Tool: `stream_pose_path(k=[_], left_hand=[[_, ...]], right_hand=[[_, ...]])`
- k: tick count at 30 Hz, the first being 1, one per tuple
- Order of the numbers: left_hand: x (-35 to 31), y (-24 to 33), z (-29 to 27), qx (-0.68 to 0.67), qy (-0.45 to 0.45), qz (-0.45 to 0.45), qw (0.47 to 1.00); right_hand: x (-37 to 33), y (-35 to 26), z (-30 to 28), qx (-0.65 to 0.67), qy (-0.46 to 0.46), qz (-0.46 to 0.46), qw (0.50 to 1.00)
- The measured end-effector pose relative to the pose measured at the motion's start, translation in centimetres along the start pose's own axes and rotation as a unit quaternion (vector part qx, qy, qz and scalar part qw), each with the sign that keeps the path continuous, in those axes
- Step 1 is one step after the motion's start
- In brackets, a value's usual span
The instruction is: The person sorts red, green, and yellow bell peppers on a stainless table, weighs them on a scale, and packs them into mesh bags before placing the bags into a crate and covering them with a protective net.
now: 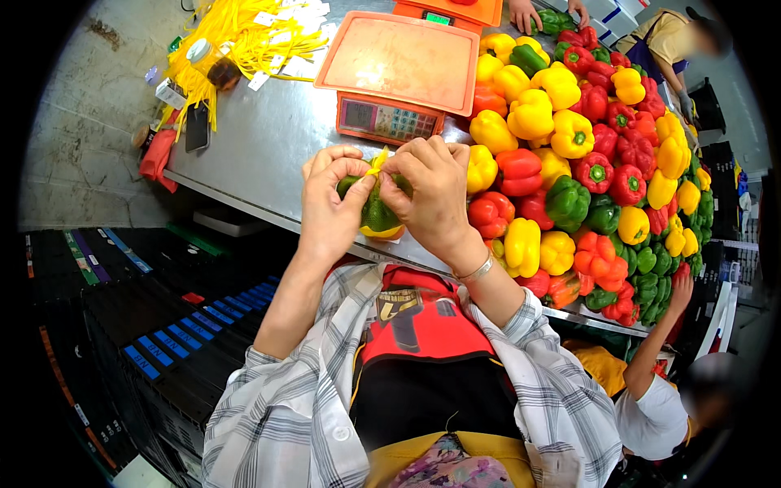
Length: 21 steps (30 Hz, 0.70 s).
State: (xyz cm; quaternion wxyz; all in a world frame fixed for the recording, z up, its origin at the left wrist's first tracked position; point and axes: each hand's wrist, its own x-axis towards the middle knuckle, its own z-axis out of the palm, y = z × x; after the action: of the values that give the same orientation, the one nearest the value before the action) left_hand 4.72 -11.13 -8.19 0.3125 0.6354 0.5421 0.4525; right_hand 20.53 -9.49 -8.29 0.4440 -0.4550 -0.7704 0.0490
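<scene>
Net bag [379,215], yellow mesh, held at the near edge of the metal table [268,154], between the scale and the wearer's torso. Contents: green pepper showing through the mesh, yellow and orange tones at the bottom; exact count cannot be told. Whether the bag rests on the table or hangs from the fingers: cannot tell.

Left hand [332,199]: thumb and index finger nearly together, clamped on the bag's gathered yellow neck [377,161]; remaining fingers curled, partly hidden.

Right hand [431,191]: thumb and index finger pinched on the same neck from the other side, other fingers bent in close. Bracelet [478,270] on this wrist. Fingertips of both hands are near each other at the neck.

Containers: black crates [122,297] at lower left, several with blue labels; interiors not readable. Pale-lidded jar [200,54] on the table's far left; a dark brown mass shows at its lower end, inside or against it unclear.

Surroundings: orange scale [397,63] just beyond the hands. Heap of red, yellow and green peppers [598,175] to the right. Yellow strips [232,37] with white tags piled at upper left; phone [197,128] near them, at the table edge.
</scene>
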Motion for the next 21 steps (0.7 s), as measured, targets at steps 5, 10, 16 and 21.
stream_pose_path(k=[5,10,16,21], left_hand=[[0.4,-1.0,-1.1,-0.305,-0.119,-0.154,0.932],[0.0,-1.5,0.5,-0.307,-0.032,-0.154,0.939],[0.0,-1.4,2.1,-0.19,0.029,-0.121,0.974],[0.1,-0.5,2.8,-0.054,0.048,-0.045,0.996]], right_hand=[[0.6,1.3,0.1,0.094,-0.059,-0.007,0.994],[0.6,1.3,0.4,0.054,-0.057,0.046,0.996],[0.5,0.7,-0.2,0.065,-0.09,0.072,0.991],[1.3,1.7,-1.5,0.188,-0.174,0.164,0.953]])
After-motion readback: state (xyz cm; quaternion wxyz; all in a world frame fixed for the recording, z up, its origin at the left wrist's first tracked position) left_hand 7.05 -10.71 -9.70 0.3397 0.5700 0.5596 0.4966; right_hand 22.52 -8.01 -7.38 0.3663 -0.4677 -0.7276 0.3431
